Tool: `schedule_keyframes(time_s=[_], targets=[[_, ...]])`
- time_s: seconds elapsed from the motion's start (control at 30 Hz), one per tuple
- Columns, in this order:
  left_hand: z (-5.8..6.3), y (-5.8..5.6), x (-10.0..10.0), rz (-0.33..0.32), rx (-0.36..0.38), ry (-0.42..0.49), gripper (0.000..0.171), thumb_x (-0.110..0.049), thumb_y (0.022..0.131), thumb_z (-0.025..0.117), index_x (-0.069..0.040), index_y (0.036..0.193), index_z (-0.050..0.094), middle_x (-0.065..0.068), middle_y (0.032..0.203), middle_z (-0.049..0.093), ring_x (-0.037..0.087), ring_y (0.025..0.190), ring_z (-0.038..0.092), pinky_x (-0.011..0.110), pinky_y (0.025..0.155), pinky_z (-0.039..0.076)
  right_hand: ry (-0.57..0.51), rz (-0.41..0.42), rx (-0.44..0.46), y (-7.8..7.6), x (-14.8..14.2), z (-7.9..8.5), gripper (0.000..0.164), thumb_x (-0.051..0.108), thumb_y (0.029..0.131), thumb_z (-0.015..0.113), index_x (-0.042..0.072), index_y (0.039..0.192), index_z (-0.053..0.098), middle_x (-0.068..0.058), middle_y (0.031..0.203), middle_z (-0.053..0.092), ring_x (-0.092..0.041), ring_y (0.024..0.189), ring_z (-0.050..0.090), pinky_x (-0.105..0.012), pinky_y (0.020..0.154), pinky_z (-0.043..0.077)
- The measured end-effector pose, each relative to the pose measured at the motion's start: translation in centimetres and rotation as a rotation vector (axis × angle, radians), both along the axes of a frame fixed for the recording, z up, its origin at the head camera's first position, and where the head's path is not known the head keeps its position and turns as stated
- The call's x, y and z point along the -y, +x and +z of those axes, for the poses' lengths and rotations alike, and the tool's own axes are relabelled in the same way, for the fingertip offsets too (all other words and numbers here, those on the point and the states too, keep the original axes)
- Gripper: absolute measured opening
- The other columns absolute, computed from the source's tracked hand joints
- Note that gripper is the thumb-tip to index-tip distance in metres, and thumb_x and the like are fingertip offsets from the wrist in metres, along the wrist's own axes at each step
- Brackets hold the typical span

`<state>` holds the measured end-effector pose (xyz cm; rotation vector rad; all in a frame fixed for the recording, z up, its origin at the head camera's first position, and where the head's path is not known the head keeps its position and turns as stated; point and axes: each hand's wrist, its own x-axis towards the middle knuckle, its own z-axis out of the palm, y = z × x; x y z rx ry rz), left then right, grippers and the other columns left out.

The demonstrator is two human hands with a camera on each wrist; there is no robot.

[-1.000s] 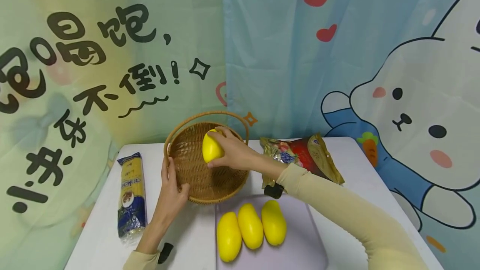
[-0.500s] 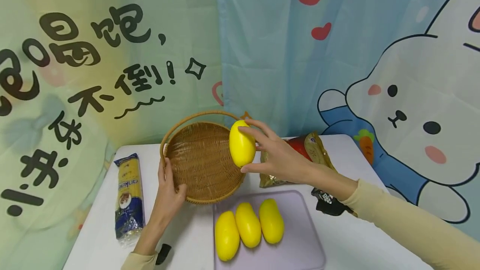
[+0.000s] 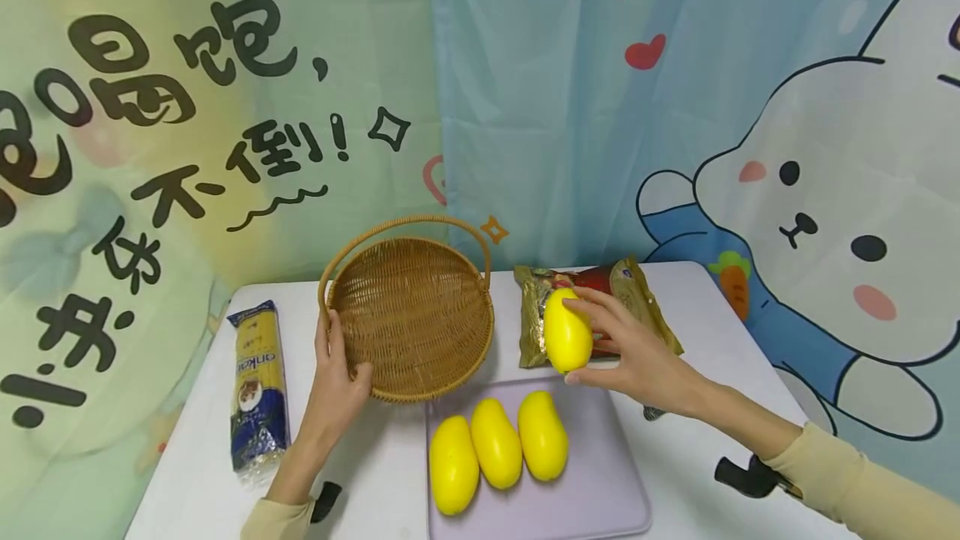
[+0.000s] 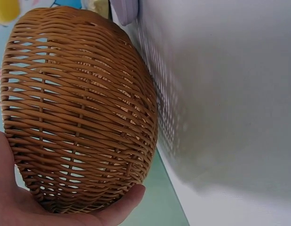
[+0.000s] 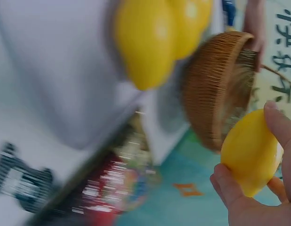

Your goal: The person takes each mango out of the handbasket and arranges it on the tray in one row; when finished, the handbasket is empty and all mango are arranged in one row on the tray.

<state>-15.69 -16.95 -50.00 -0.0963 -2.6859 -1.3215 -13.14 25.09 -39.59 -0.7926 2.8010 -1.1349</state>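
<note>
A brown wicker basket (image 3: 411, 319) with an arched handle leans on the table, its hollow tilted towards me and nothing inside. Its left rim is gripped by my left hand (image 3: 336, 402); in the left wrist view the fingers lie around the woven wall (image 4: 84, 108). Right of the basket, my right hand (image 3: 637, 348) pinches a yellow mango (image 3: 567, 332) between thumb and fingertips, held up above the table. Three more yellow mangoes, a left one (image 3: 453, 465), a middle one (image 3: 497, 443) and a right one (image 3: 543, 436), lie side by side on a pale purple tray (image 3: 600, 473).
On the left lies a yellow and blue plastic packet (image 3: 258, 390). A gold and red foil bag (image 3: 648, 307) is behind my right hand. A small black-and-white patterned item (image 5: 23, 179) shows in the right wrist view. A printed curtain (image 3: 517, 107) hangs behind the white table.
My right hand has carried the mango out from over the basket's hollow, rightward and down, in front of the foil bag. The left hand keeps its grip on the rim.
</note>
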Motion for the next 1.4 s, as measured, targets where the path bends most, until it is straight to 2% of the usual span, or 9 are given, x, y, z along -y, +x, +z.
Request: schedule_keyframes(time_s=[0.17, 0.3, 0.53, 0.67, 0.97, 1.2, 1.4], targets=[[0.1, 0.0, 0.0, 0.006, 0.016, -0.020, 0.091, -0.008, 0.095, 0.051, -0.016, 0.163, -0.009, 0.005, 0.169, -0.020, 0.041, 0.140, 0.036, 0.049, 0.094, 0.042, 0.017, -0.034, 0.117, 1.3, -2.0, -3.5, 0.087, 0.036, 0.083, 0.082, 0.017, 0.156, 0.038, -0.016, 0.163, 0.022, -0.035, 0.123, 0.058, -0.044, 0.095, 0.055], [0.3, 0.0, 0.0, 0.003, 0.026, -0.023, 0.091, -0.008, 0.096, 0.051, -0.016, 0.163, -0.009, 0.007, 0.169, -0.020, 0.042, 0.140, 0.037, 0.049, 0.092, 0.042, 0.001, -0.037, 0.191, 2.3, -2.7, -5.7, 0.086, 0.036, 0.083, 0.082, 0.016, 0.154, 0.039, -0.017, 0.161, 0.023, -0.043, 0.126, 0.054, -0.048, 0.095, 0.055], [0.2, -0.1, 0.0, 0.000, 0.041, -0.019, 0.092, -0.008, 0.095, 0.051, -0.017, 0.163, -0.009, 0.009, 0.169, -0.019, 0.042, 0.143, 0.033, 0.050, 0.094, 0.041, 0.011, -0.061, 0.300, 3.6, -3.4, -8.3, 0.087, 0.035, 0.081, 0.084, 0.017, 0.154, 0.040, -0.018, 0.161, 0.023, -0.043, 0.129, 0.052, -0.046, 0.096, 0.054], [0.1, 0.0, 0.0, 0.008, 0.043, -0.023, 0.092, -0.008, 0.095, 0.051, -0.017, 0.163, -0.009, 0.009, 0.170, -0.019, 0.042, 0.142, 0.034, 0.050, 0.093, 0.042, 0.016, -0.068, 0.325, 4.0, -3.6, -9.2, 0.085, 0.038, 0.082, 0.083, 0.019, 0.154, 0.041, -0.018, 0.161, 0.024, -0.043, 0.128, 0.052, -0.048, 0.096, 0.054], [0.3, 0.0, 0.0, 0.008, 0.028, -0.027, 0.091, -0.008, 0.095, 0.051, -0.015, 0.163, -0.008, 0.008, 0.170, -0.019, 0.042, 0.138, 0.038, 0.050, 0.093, 0.042, 0.002, -0.023, 0.317, 4.8, -3.9, -10.7, 0.086, 0.038, 0.081, 0.084, 0.020, 0.153, 0.041, -0.017, 0.163, 0.022, -0.040, 0.132, 0.048, -0.044, 0.096, 0.054], [0.3, -0.1, 0.0, 0.004, 0.039, -0.021, 0.091, -0.007, 0.095, 0.051, -0.016, 0.163, -0.009, 0.008, 0.169, -0.019, 0.041, 0.139, 0.036, 0.049, 0.094, 0.041, 0.014, -0.011, 0.279, 5.0, -3.7, -11.3, 0.088, 0.040, 0.078, 0.085, 0.020, 0.153, 0.042, -0.016, 0.164, 0.023, -0.038, 0.135, 0.045, -0.042, 0.097, 0.054], [0.4, -0.1, 0.1, 0.002, 0.037, -0.019, 0.091, -0.008, 0.095, 0.051, -0.016, 0.163, -0.009, 0.009, 0.169, -0.019, 0.041, 0.142, 0.034, 0.050, 0.097, 0.040, 0.039, -0.011, 0.254, 5.0, -3.6, -11.2, 0.088, 0.041, 0.079, 0.085, 0.021, 0.153, 0.042, -0.015, 0.163, 0.025, -0.036, 0.134, 0.046, -0.041, 0.098, 0.053]])
